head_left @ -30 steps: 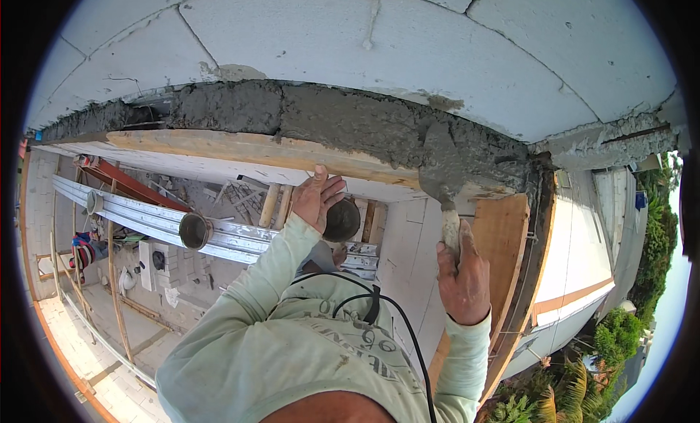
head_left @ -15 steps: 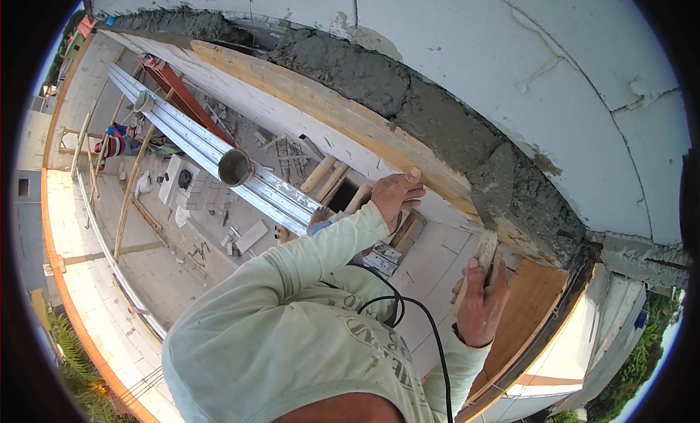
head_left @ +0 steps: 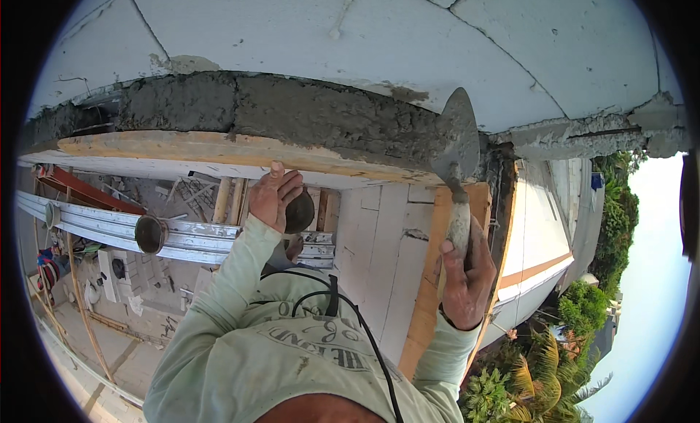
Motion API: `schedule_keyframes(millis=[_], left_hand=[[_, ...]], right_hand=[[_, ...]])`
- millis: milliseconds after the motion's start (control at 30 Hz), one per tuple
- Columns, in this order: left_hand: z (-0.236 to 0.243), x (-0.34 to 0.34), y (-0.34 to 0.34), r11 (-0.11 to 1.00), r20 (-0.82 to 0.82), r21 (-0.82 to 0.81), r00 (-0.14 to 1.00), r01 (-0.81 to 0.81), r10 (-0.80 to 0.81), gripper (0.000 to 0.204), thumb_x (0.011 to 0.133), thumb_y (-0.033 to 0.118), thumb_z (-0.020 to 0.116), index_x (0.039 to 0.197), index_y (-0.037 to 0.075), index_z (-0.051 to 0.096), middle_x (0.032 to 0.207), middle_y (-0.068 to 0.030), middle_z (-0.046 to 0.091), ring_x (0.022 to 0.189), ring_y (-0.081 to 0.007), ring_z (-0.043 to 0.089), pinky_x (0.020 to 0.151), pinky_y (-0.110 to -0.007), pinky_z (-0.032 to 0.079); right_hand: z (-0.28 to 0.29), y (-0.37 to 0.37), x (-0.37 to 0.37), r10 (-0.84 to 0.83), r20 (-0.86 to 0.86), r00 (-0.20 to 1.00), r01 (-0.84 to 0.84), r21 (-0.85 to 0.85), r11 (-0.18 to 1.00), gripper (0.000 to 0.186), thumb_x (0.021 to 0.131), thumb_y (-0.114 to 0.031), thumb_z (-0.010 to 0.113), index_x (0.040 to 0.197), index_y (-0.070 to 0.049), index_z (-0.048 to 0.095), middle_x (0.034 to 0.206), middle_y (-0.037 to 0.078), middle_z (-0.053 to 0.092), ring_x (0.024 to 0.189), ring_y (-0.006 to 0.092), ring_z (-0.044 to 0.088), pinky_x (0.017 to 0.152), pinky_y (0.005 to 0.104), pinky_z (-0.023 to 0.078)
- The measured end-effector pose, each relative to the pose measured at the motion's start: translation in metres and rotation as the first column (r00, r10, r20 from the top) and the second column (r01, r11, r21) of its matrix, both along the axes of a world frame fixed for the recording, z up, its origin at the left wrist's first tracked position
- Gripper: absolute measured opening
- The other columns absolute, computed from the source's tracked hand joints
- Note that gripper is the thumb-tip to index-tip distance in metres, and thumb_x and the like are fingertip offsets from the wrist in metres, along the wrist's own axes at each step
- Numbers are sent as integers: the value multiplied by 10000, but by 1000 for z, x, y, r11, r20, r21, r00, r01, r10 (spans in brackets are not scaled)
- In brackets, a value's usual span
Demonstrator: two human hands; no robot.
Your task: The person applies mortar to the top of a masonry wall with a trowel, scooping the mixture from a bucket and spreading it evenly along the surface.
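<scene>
My right hand (head_left: 465, 273) grips the pale handle of a steel trowel (head_left: 454, 135); its pointed blade lies over the right end of a rough grey mortar band (head_left: 321, 115), tip reaching the white block wall (head_left: 386, 36). Below the band runs a pale wooden board (head_left: 168, 147). My left hand (head_left: 273, 200) is at that board's lower edge with fingers apart, a fingertip touching or almost touching it. A dark round bucket (head_left: 299, 217) is partly hidden behind this hand.
Below are long metal channels (head_left: 197, 237) with a round container (head_left: 149, 233), bamboo poles (head_left: 95, 328), a red beam (head_left: 95, 193) and scattered blocks. A wooden panel (head_left: 426, 306) stands at the right, with trees (head_left: 583, 306) beyond. A black cable (head_left: 372, 343) crosses my shirt.
My view turned and swung back. The trowel blade, earlier down in the mortar near the board, now points higher, toward the blocks. My left hand stays at the board's edge.
</scene>
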State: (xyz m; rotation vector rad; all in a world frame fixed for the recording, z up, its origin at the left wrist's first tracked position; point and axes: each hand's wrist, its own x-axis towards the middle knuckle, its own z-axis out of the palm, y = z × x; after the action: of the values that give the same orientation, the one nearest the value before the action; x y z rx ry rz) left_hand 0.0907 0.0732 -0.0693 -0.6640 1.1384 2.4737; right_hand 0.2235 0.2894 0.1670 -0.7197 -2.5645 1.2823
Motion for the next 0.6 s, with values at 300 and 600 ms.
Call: schedule_keyframes(millis=[300, 600], left_hand=[[1, 1, -1, 998, -8, -8, 998, 67, -67, 602, 895, 448, 681, 1171, -59, 511, 1138, -221, 628, 1035, -278, 654, 870, -377, 559], [-15, 4, -23, 983, -22, -86, 986, 161, -163, 855, 886, 567, 626, 1337, -107, 354, 1321, -235, 518, 1238, -317, 529, 1022, -436, 458]], right_hand=[[-111, 53, 5, -173, -417, 892, 430, 669, 606, 566, 891, -114, 607, 1384, 52, 386, 1253, 289, 546, 1046, 436, 606, 876, 450, 502], [-118, 55, 5, -174, -412, 895, 402, 573, 714, 499, 846, -40, 571, 1323, 48, 453, 1192, 239, 585, 1016, 355, 631, 841, 402, 514]])
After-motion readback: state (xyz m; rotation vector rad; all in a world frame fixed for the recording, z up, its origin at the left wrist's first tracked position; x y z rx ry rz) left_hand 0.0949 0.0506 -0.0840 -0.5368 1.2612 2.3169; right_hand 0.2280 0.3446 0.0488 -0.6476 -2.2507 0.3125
